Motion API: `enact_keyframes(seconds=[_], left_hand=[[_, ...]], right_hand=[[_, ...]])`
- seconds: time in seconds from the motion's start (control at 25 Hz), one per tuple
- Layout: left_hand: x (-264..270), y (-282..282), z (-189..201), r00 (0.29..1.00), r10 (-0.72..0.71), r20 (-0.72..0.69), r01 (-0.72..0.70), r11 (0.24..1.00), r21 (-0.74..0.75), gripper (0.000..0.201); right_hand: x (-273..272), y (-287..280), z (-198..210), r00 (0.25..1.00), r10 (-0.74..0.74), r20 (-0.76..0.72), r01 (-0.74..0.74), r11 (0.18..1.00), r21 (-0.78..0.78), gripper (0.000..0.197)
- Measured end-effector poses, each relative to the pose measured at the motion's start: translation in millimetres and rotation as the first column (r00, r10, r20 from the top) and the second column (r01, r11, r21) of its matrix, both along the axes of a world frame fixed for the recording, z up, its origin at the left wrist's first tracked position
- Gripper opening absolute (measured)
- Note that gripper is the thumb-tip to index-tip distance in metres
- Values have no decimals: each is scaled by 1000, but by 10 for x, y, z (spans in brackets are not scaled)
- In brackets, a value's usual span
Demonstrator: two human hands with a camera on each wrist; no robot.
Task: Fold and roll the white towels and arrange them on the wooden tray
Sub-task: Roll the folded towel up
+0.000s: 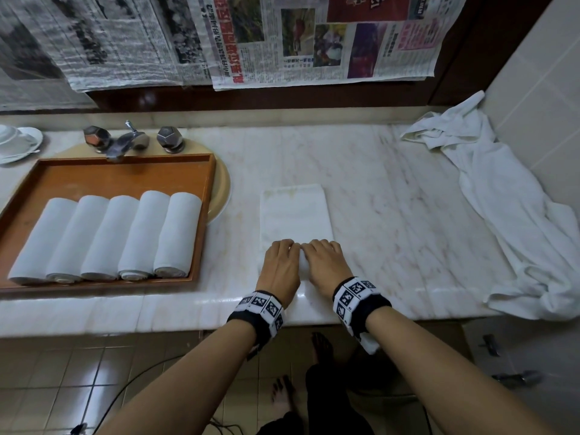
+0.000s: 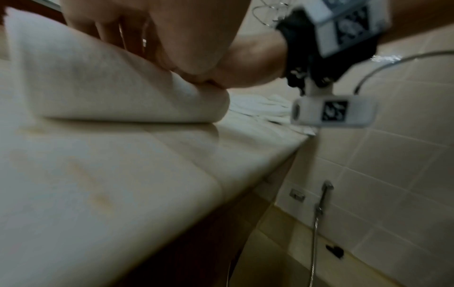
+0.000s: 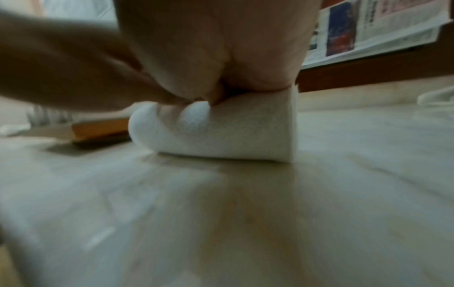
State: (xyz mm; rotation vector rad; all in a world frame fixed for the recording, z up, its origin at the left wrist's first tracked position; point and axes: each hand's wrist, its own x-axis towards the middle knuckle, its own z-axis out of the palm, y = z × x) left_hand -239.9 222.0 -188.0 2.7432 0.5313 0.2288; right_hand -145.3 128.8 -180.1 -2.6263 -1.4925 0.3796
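You have 5 rolled towels (image 1: 106,237) lying side by side in the wooden tray (image 1: 201,215). To the tray's right, your left hand (image 1: 281,265) and right hand (image 1: 324,263) curl over the started roll of the folded towel (image 1: 295,215). A heap of loose towels (image 1: 502,202) far right of the tray remains.

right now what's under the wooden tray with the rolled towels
The orange-brown wooden tray rests over a round cream basin, whose rim shows past the tray's right side. The chrome faucet stands behind. The basin's inside is covered by the tray.
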Motion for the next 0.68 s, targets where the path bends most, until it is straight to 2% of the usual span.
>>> enact_keyframes(seconds=[0.08,0.12,0.24,0.32,0.48,0.56,0.68], left_hand=[[-151,-92,-136,991,-47,127,40,998,56,56],[-227,-128,-188,988,-76,131,65,994,83,59],[-242,-98,-256,992,-116,57,106,982,153,56],[-134,-7,-213,994,-105,18,102,985,143,52],[39,139,-98,992,-120,-21,122,989,86,46],[51,129,-18,994,-106,-24,108,990,89,44],[-20,30,18,995,-92,34,89,991,100,53]], right_hand=[[32,46,32,1000,-18,-1,18,998,-53,36],[21,49,35,1000,-20,-13,20,998,-63,34],[-52,-34,-23,1000,-24,-2,24,999,42,35],[-147,-141,-54,998,-39,51,32,989,142,42],[-164,-227,-111,996,1,94,-9,996,85,56],[-60,-163,-89,998,8,65,-14,996,92,52],[33,-90,-49,1000,4,-1,-4,995,95,43]])
